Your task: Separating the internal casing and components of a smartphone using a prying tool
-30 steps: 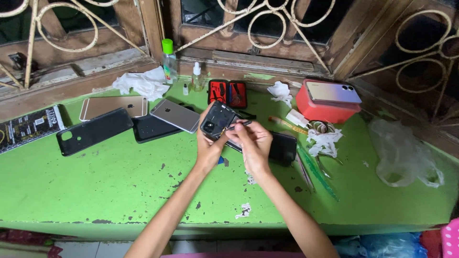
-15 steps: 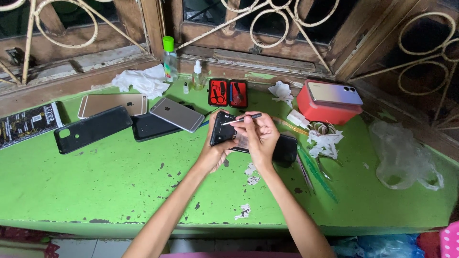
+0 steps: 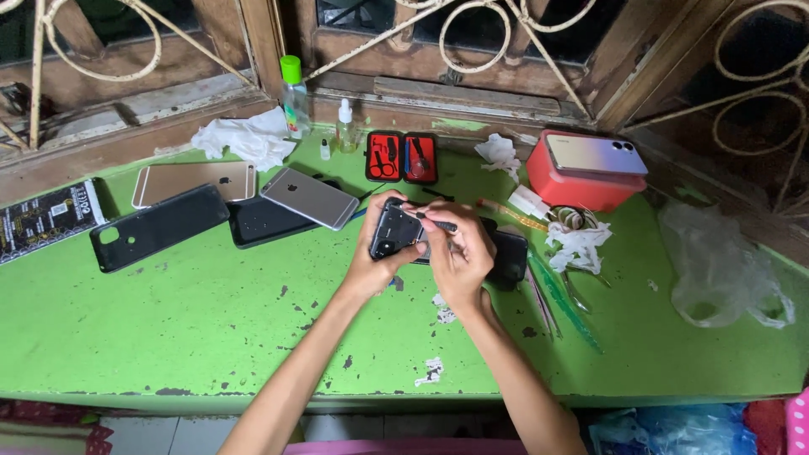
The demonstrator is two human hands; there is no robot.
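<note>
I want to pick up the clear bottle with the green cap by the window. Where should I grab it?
Grab the bottle around its clear middle, just under the green cap, coming from the front. It stands upright against the window frame, so only the front and sides look free.

The counter [image 3: 168, 337] is green-painted wood, chipped and rough; the grey phone [image 3: 310, 197] looks like smooth matt metal.

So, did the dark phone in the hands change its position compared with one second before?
Yes. The dark phone was tilted up just under the red tool case; now it sits lower, upright, farther from the case, held by the left hand.
</note>
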